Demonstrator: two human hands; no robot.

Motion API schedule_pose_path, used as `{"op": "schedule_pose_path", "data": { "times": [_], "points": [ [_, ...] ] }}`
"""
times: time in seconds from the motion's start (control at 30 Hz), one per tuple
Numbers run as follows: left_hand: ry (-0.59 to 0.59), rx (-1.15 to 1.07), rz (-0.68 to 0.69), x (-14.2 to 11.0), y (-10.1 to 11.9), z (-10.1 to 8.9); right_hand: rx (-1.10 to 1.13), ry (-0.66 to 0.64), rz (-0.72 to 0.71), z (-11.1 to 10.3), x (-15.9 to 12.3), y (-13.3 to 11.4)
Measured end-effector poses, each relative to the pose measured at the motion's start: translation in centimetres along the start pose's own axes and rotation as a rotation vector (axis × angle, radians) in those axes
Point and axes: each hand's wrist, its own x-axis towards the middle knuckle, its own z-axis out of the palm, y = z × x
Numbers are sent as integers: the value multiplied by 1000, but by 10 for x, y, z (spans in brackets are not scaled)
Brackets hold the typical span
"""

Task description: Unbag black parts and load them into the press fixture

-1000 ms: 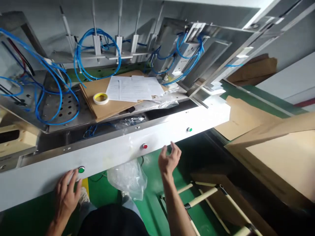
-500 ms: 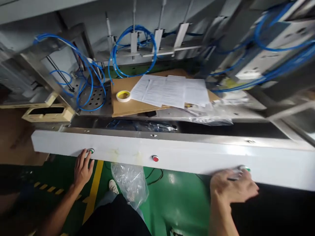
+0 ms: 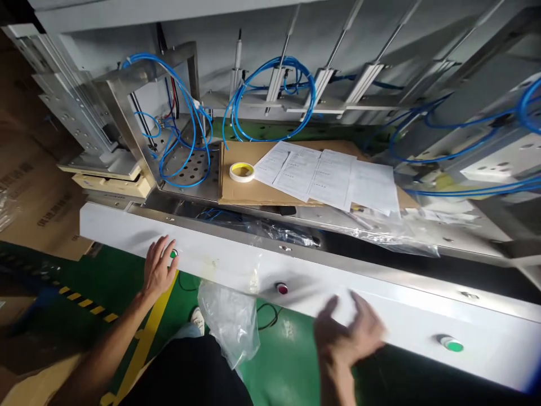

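My left hand [image 3: 160, 266] rests with fingers apart on the white front panel [image 3: 236, 264], right beside the left green button [image 3: 173, 254]. Whether a fingertip presses that button I cannot tell. My right hand [image 3: 349, 332], blurred by motion, is near the panel with thumb and fingers spread and nothing between them. It lies between the red button [image 3: 282, 288] in the middle and the right green button [image 3: 452, 343], touching neither.
Behind the panel, printed sheets [image 3: 329, 175] and a tape roll [image 3: 242, 172] lie on flat cardboard [image 3: 270, 194]. Blue air hoses [image 3: 315, 101] coil around metal cylinders [image 3: 366, 84]. A clear plastic bag [image 3: 230, 321] hangs below the panel. Cartons [image 3: 38, 208] stand at left.
My right hand has left the right green button and moved left toward the red one. My left hand stays by the left green button. The view has shifted and tilted.
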Motion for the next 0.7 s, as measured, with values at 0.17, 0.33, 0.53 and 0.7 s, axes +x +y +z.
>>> {"op": "schedule_pose_path", "data": {
  "times": [0.17, 0.33, 0.53, 0.7],
  "points": [
    [-194, 14, 130, 64, 4, 23, 264, -646, -469, 51, 32, -115],
    [-311, 25, 182, 81, -1, 33, 141, -1050, -399, 86, 60, -105],
    [-311, -2, 171, 77, 1, 33, 88, -1051, -388, 83, 63, -87],
    [-289, -129, 158, 81, -3, 28, 96, -990, -429, 68, 57, -98]
  ]
}}
